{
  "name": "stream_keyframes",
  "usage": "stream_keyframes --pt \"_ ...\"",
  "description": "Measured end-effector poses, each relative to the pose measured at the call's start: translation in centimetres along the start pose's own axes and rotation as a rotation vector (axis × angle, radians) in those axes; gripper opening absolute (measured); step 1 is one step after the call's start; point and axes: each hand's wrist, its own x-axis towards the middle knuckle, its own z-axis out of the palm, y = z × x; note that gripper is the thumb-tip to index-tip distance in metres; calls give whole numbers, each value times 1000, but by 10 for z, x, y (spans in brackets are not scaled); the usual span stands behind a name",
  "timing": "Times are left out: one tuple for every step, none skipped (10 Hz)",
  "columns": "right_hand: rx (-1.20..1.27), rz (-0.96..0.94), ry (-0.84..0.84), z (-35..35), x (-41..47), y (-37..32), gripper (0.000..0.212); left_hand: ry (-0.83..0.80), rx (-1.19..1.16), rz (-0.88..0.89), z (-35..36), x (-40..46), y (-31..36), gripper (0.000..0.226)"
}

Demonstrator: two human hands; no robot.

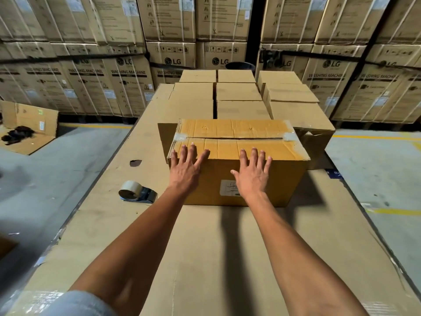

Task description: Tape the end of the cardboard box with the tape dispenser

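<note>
Both flat, spread, empty: the left hand (185, 167) and right hand (251, 172) press the brown corrugated cardboard box (237, 160). The grey tape dispenser (137, 192) lies untouched on the cardboard-covered surface (205, 258); its centre seam looks largely untaped.

Cardboard box (237, 160): sits on a cardboard-covered table (205, 247), top flaps closed, old tape scraps at both ends of the seam
Left hand (185, 169): flat, fingers spread over the box's near top edge
Right hand (251, 173): flat, fingers spread, on the same edge, covering part of a white label (227, 187)
Tape dispenser (137, 192): on the table left of the box, apart from both hands
Behind: more plain boxes (239, 92), then stacked washing machine cartons (129, 78)
</note>
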Motion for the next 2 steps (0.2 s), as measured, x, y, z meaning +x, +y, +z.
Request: stream_keyframes --pt "54 -11 -39 -14 -7 0 86 -50 0 -12 -11 -10 2 103" --pt "150 -42 -25 -29 -10 6 80 -82 -27 -8 -21 -15 4 94"
